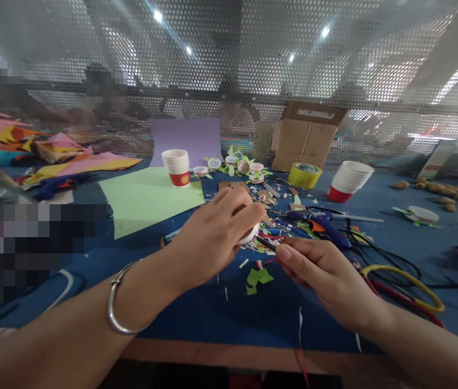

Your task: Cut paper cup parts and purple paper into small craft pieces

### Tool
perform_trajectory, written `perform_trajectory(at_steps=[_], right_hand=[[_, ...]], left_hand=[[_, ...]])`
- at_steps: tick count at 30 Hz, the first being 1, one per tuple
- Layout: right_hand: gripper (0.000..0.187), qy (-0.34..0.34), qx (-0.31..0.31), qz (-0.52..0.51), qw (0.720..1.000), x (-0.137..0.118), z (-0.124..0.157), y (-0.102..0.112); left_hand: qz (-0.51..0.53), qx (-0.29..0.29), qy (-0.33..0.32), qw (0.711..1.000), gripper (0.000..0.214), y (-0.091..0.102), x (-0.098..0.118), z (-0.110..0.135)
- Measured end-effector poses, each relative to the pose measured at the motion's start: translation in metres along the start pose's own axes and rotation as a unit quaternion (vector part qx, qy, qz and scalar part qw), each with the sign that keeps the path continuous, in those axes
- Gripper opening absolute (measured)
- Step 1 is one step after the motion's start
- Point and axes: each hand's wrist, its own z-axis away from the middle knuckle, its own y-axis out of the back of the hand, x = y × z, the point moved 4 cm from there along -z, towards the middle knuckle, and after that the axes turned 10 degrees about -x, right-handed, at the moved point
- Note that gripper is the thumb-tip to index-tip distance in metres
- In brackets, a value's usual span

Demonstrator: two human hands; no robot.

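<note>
Blue tabletop, white piece beneath left fingers

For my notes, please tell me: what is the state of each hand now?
Left hand: closed on a round white piece.
Right hand: closed, pinching a thin dark tool.

There's a slim silver bangle round the left wrist, shining softly, its smooth curve broken by a small coiled knot. Both forearms are bare as far as I can see.
</note>
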Motion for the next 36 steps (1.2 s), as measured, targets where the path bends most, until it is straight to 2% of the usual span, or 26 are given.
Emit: perform_trajectory(at_steps=[6,9,11,16,18,23,26,28,32,36], right_hand=[[0.056,-0.022,0.005,0.006,1.0,0.003,-0.005,0.0],[0.057,-0.044,-0.002,-0.009,0.999,0.006,-0.008,-0.001],[0.057,-0.051,-0.004,-0.016,0.999,0.008,-0.009,-0.001],[0.054,-0.048,-0.015,0.004,0.999,0.01,-0.009,-0.002],[0.053,-0.045,-0.02,0.011,0.999,0.01,-0.009,-0.002],[0.053,-0.054,-0.012,0.012,0.998,0.009,-0.01,-0.002],[0.056,-0.058,0.002,0.002,0.998,0.008,-0.01,0.0],[0.057,-0.055,0.017,-0.003,0.998,0.008,-0.01,0.002],[0.055,-0.046,0.028,-0.002,0.999,0.01,-0.01,0.005],[0.053,-0.015,0.003,0.029,0.999,0.008,-0.009,0.004]], left_hand=[[-0.149,-0.024,0.019,0.988,0.023,-0.001,0.004,-0.002],[-0.181,-0.039,0.03,0.982,0.027,-0.004,0.003,-0.003],[-0.15,-0.044,0.034,0.987,0.032,-0.004,0.001,-0.002],[0.03,-0.063,0.026,0.997,0.053,-0.002,-0.005,0.002],[0.036,-0.072,0.025,0.996,0.055,-0.002,-0.005,0.003],[-0.042,-0.054,-0.001,0.998,0.053,-0.001,-0.002,0.003],[0.07,-0.046,0.038,0.996,0.057,0.0,-0.009,0.002],[0.186,-0.056,0.103,0.976,0.055,-0.001,-0.018,0.001],[0.36,-0.093,0.228,0.9,0.049,-0.008,-0.026,0.002],[0.456,-0.121,0.251,0.845,0.052,-0.017,-0.021,0.003]])
